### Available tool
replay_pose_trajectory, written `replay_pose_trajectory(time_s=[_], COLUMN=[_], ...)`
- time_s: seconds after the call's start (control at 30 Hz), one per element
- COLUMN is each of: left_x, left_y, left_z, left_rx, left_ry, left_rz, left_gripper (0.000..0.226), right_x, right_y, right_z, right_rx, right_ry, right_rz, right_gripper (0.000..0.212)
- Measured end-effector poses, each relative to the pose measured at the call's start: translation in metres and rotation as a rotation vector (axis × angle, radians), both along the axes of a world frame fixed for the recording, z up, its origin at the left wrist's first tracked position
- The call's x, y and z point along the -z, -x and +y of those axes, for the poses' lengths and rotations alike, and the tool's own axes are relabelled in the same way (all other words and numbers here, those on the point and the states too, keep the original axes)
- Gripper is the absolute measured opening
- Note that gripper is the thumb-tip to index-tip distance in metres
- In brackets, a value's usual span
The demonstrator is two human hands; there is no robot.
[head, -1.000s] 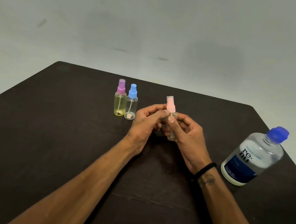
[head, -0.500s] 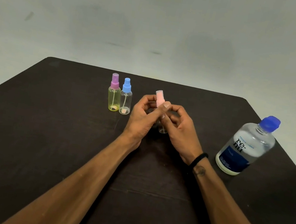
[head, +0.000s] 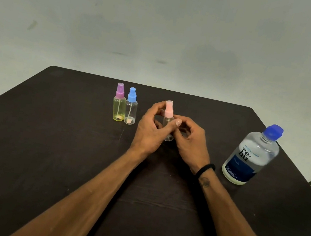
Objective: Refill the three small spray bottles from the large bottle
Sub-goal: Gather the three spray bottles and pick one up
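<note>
A small clear spray bottle with a pink cap (head: 168, 109) stands upright at the middle of the table, held between both hands. My left hand (head: 150, 129) wraps its body from the left, thumb across the front. My right hand (head: 189, 140) curls against it from the right. Two more small spray bottles stand side by side at the back left: a yellow one with a purple cap (head: 119, 104) and a clear one with a blue cap (head: 131, 107). The large clear bottle with a blue cap (head: 252, 156) stands at the right, capped.
The dark table (head: 46, 142) ends at a far edge just behind the small bottles and at a right edge close behind the large bottle. A pale wall rises beyond it. A black band circles my right wrist.
The pink-capped bottle has gone from tilted to upright between my hands. My left fingers, which pinched the pink cap half a second ago, now sit lower on the bottle's body.
</note>
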State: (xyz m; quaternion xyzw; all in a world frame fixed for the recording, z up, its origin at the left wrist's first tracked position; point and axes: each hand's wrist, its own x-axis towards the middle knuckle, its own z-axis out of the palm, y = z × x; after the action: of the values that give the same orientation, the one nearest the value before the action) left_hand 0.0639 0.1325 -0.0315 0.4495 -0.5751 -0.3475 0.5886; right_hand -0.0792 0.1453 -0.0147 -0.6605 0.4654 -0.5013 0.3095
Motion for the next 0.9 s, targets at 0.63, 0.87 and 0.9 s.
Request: replay_pose_trajectory(time_s=[0.63,0.87,0.9], left_x=[-0.010,-0.014,-0.014], left_y=[0.001,0.022,0.028], left_z=[0.031,0.082,0.089], left_rx=[-0.303,-0.253,-0.207], left_ry=[0.153,0.356,0.367], left_rz=[-0.095,-0.186,-0.201], left_gripper=[0.050,0.042,0.039], right_x=[-0.009,-0.005,-0.005], right_y=[0.039,0.080,0.081], right_z=[0.099,0.101,0.099], right_rx=[0.664,0.953,0.911], right_ry=[0.747,0.465,0.377], right_rz=[0.211,-0.021,-0.068], right_gripper=[0.032,0.084,0.092])
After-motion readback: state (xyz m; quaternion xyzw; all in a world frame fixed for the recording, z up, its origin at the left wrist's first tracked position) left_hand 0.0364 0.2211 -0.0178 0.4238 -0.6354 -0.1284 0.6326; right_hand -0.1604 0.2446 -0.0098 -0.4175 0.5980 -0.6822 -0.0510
